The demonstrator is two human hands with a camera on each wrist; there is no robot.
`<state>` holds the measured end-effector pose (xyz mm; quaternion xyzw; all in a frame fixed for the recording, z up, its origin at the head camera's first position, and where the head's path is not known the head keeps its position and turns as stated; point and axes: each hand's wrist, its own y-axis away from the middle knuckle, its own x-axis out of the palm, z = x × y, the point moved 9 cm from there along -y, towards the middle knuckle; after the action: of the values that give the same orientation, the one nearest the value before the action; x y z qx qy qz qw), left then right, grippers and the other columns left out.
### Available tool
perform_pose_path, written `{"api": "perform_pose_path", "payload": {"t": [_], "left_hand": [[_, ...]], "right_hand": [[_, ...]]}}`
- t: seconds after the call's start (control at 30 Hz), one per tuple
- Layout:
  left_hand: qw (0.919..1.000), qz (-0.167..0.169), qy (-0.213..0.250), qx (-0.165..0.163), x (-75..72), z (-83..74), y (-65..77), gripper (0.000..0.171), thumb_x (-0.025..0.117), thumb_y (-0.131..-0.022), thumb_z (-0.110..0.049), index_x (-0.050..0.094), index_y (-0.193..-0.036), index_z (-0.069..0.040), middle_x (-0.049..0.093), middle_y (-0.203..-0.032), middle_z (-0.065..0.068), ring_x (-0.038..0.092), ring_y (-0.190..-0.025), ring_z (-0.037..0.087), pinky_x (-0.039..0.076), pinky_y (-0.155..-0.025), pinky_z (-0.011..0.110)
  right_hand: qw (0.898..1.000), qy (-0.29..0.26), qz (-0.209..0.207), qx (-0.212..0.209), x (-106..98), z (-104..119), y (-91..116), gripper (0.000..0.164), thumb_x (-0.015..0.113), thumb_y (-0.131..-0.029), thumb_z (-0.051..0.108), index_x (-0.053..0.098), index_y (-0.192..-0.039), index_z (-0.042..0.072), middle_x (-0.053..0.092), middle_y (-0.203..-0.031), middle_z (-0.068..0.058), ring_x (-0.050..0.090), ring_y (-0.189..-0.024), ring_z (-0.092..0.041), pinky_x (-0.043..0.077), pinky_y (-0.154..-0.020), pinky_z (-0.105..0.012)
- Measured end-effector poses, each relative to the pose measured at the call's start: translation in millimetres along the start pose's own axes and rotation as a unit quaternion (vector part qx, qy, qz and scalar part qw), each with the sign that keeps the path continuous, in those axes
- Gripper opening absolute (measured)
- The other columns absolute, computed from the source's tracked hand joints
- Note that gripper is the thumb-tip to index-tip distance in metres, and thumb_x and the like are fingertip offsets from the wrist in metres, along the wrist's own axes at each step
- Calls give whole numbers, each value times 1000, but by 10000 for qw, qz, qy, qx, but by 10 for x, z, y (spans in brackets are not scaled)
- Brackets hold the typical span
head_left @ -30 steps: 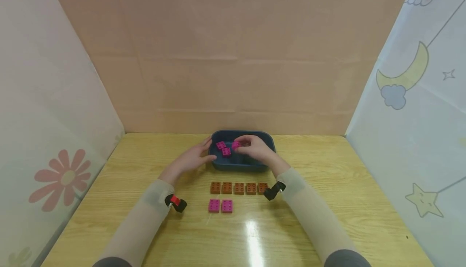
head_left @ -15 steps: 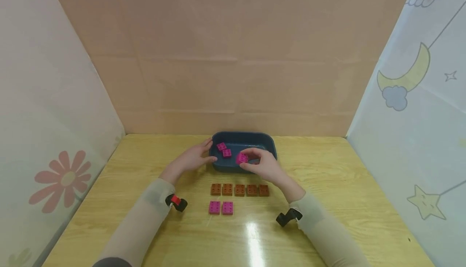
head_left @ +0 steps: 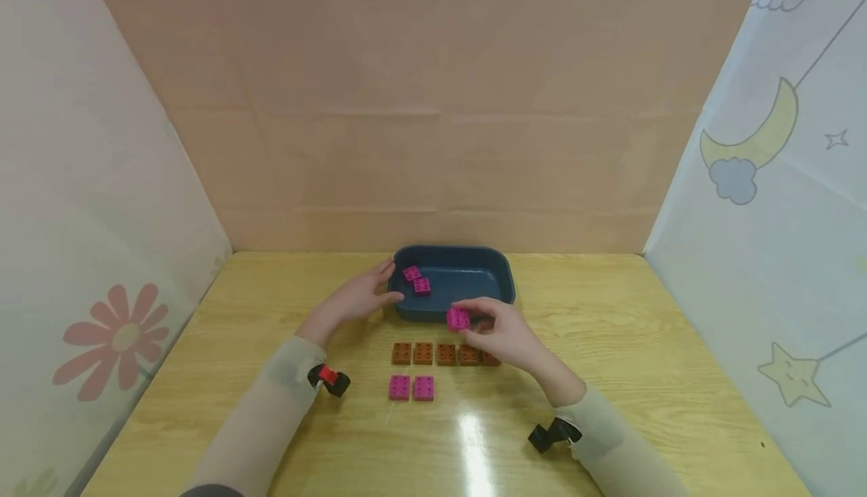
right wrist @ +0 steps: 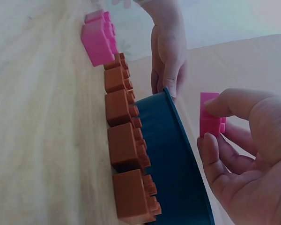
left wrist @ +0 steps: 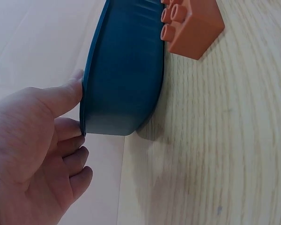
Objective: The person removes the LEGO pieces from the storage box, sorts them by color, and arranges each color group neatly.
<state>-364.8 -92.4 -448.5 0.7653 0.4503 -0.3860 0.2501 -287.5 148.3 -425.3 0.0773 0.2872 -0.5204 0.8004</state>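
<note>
A pink building block (head_left: 457, 319) is pinched between the thumb and fingers of my right hand (head_left: 503, 333), over the front rim of the dark blue plastic tub (head_left: 452, 315). In the right wrist view this pink block (right wrist: 209, 115) is held above the tub's edge. My left hand (head_left: 355, 295) holds the tub's left end, thumb and fingers spread along the rim. Two more pink blocks (head_left: 422, 286) lie inside the tub on the left. In front stand a row of several orange-brown blocks (head_left: 423, 353) and a pair of pink blocks (head_left: 424, 388), studs up.
The wooden table (head_left: 339, 437) runs up to a plain tan backdrop (head_left: 433, 143). Printed cloth walls (head_left: 765, 256) close in both sides. The right forearm crosses the table just right of the orange-brown row, and my hand covers part of its right end.
My right hand has lifted the pink block from inside the tub and brought it forward over the front rim. My left hand has stayed at the tub's left end.
</note>
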Motion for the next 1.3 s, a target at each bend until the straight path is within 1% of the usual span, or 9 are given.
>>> {"api": "perform_pose_path", "payload": {"t": [0.17, 0.33, 0.53, 0.63, 0.73, 0.87, 1.0, 1.17, 1.3], "left_hand": [[10000, -41, 6, 64, 7, -11, 0, 83, 64, -109, -40, 23, -168, 1, 13, -177, 20, 23, -159, 43, 22, -128, 56], [10000, -30, 65, 61, 6, -18, 7, 82, 63, -110, -39, 22, -169, 0, 12, -178, 18, 21, -160, 42, 20, -129, 56], [9997, -3, 228, -22, -7, -5, 7, 82, 63, -110, -37, 21, -169, 0, 9, -178, 16, 19, -160, 42, 18, -129, 56], [9996, 16, 273, -68, -6, 4, 7, 83, 64, -109, -38, 20, -169, 0, 9, -179, 15, 18, -161, 42, 18, -129, 56], [9996, 21, 280, -98, -2, 12, 7, 84, 64, -109, -38, 20, -169, -1, 9, -179, 16, 18, -161, 42, 19, -129, 57], [9994, 46, 314, -143, 2, 18, 12, 84, 65, -109, -39, 20, -170, -2, 8, -179, 13, 18, -161, 40, 20, -129, 56], [9992, 89, 358, -159, 4, 7, 18, 84, 64, -109, -39, 20, -169, -2, 7, -179, 11, 19, -161, 40, 20, -129, 56], [9994, 87, 324, -128, -13, -30, 31, 83, 64, -109, -38, 20, -169, 0, 7, -179, 13, 20, -161, 41, 20, -129, 57], [9994, 104, 296, -150, -23, -47, 38, 83, 64, -109, -38, 20, -169, -1, 7, -179, 12, 20, -161, 40, 20, -129, 56]], "right_hand": [[9996, 0, 223, 184, 47, -42, 109, 43, 86, -93, 14, 74, -134, 8, 73, -124, -8, 72, -90, -17, 61, -77, -28], [9990, 21, 419, 177, 77, -30, 174, 41, 88, -91, 18, 76, -129, 9, 75, -118, -9, 75, -87, -21, 63, -75, -30], [9970, 481, 602, -117, 114, 36, 178, 39, 90, -89, 15, 77, -125, 11, 75, -114, -2, 73, -98, -19, 64, -78, -31], [9948, 670, 732, -216, 153, 57, 193, 41, 90, -87, 11, 77, -127, 10, 75, -112, 0, 73, -93, -19, 63, -77, -29], [9909, 948, 916, -269, 218, 71, 218, 43, 91, -87, 12, 77, -127, 12, 75, -108, 6, 72, -87, -16, 61, -75, -27], [9852, 1229, 1158, -292, 320, 87, 256, 42, 91, -86, 13, 77, -126, 13, 74, -103, 11, 69, -87, -9, 60, -76, -25], [9830, 1255, 1292, -348, 390, 123, 289, 41, 90, -84, 9, 78, -123, 9, 75, -104, 7, 70, -91, -8, 61, -78, -24], [9822, 1281, 1338, -307, 439, 137, 318, 38, 90, -84, 7, 79, -120, 9, 76, -107, 4, 71, -93, -8, 60, -79, -22], [9832, 1140, 1396, -281, 486, 129, 334, 37, 90, -84, 6, 79, -119, 10, 76, -107, 4, 73, -91, -9, 61, -78, -22]]}}
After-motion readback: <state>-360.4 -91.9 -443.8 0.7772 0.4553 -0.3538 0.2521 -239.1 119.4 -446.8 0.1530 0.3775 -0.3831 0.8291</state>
